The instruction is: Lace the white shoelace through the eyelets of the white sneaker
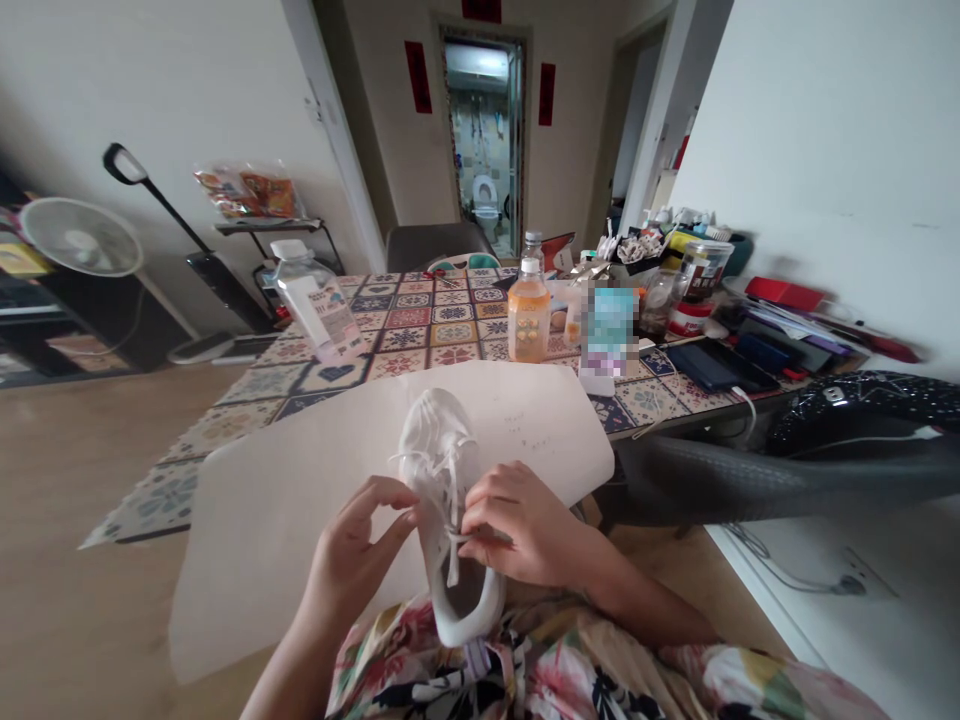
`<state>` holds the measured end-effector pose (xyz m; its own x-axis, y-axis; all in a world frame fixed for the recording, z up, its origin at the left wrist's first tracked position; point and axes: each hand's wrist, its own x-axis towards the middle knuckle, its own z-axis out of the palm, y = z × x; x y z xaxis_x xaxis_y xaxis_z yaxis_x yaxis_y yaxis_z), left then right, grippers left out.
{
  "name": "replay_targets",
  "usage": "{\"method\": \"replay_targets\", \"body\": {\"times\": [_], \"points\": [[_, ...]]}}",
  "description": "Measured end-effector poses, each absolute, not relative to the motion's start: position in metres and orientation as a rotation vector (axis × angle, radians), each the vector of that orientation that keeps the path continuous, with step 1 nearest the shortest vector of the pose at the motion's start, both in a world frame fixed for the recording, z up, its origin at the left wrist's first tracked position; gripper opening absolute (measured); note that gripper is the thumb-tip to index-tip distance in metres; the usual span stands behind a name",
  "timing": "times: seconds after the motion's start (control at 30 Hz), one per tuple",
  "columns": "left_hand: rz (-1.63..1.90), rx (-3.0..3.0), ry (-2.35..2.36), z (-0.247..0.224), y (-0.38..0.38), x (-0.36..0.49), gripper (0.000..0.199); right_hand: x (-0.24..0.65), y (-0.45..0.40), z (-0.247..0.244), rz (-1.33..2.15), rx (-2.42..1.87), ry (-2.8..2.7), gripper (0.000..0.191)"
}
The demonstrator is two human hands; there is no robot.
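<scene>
A white lace-up sneaker [439, 435] lies toe away from me, its heel close to my lap and its front on a large white paper sheet [300, 490]. The white shoelace [453, 565] runs loosely over the tongue, with a loop and an end hanging toward the opening. My right hand [517, 525] is closed at the shoe's right side, thumb and fingers pinching the shoelace. On the left side, my left hand [367, 540] makes a pinch against the shoe's edge. What sits between those fingertips is too small to make out.
A patterned tablecloth [409, 318] covers the table beyond the paper. On it stand a clear bottle [319, 310], an orange drink bottle [529, 315] and a charging tablet [720, 365], with jars behind. A dark chair [697, 480] is at right, a fan [81, 238] at left.
</scene>
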<state>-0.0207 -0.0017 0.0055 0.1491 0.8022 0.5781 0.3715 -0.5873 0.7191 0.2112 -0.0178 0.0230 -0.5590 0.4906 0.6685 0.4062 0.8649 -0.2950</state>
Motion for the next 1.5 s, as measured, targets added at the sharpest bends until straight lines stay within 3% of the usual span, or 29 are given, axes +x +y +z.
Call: {"method": "replay_targets", "body": {"times": [0.1,0.2,0.33,0.4,0.53,0.67,0.83,1.0,1.23,1.4,1.5], "points": [[1.282,2.148,0.901,0.018,-0.012,-0.017,0.006,0.212,-0.024,0.028,0.082,-0.659,-2.216,0.008],[1.172,2.224,0.857,0.028,-0.019,-0.012,0.008,0.211,-0.028,0.038,0.306,-0.503,-2.155,0.015],[1.173,2.288,0.910,0.029,-0.022,-0.010,0.011,0.211,-0.025,0.052,0.912,0.399,-2.164,0.025],[1.163,2.311,0.912,0.027,-0.021,-0.010,0.011,0.214,-0.023,0.055,1.018,0.602,-2.171,0.024],[1.131,2.295,0.883,0.023,-0.021,-0.007,0.010,0.222,-0.024,0.049,0.900,-0.172,-2.173,0.026],[1.061,2.217,0.856,0.023,-0.024,-0.001,0.012,0.223,-0.024,0.038,0.772,-0.675,-2.076,0.005],[0.984,2.147,0.756,0.023,-0.026,-0.005,0.009,0.216,-0.020,0.028,0.729,-0.596,-2.110,0.025],[1.009,2.006,0.706,0.016,-0.021,-0.009,0.016,0.216,-0.014,0.017,0.691,-0.710,-1.865,0.015],[1.035,1.822,0.675,0.014,-0.020,-0.004,0.035,0.221,-0.011,0.027,0.649,-0.544,-2.151,0.017],[0.975,1.854,0.635,0.018,-0.024,-0.004,0.035,0.216,-0.013,0.027,0.582,-0.570,-2.131,0.012],[0.955,1.874,0.584,0.021,-0.027,-0.005,0.031,0.214,-0.015,0.026,0.582,-0.560,-2.123,0.020]]}}
